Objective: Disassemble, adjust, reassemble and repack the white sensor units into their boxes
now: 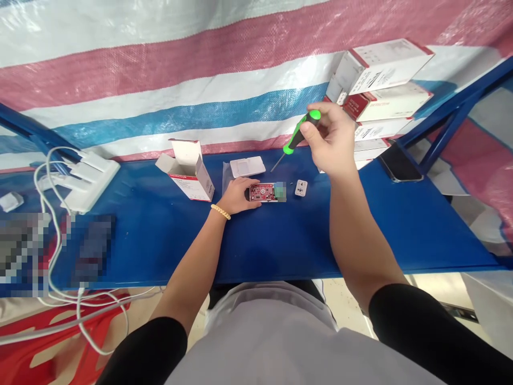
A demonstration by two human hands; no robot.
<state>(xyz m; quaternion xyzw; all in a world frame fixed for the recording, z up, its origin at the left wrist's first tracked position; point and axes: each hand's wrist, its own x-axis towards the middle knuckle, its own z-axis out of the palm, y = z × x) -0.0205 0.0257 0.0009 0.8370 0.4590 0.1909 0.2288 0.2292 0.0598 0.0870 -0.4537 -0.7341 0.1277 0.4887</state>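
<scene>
My left hand [237, 196] grips the left end of a small device with a red circuit board [262, 192], which lies on the blue table. My right hand [332, 135] holds a green and black screwdriver [295, 136] above the table, its thin shaft slanting down to the left. The tip hangs just above and behind the board, apart from it as far as I can tell. A white plastic cover [248, 167] lies behind the board. To the right sits a small white plate with holes [301, 187], and a tiny dark piece [291, 183], perhaps a screw, lies beside it.
An opened white and red box [191, 179] stands left of my left hand. Several boxes [385, 101] are stacked at the back right, near a dark phone [401, 162]. On the left are a white power strip [91, 179] and loose white cables [58, 235].
</scene>
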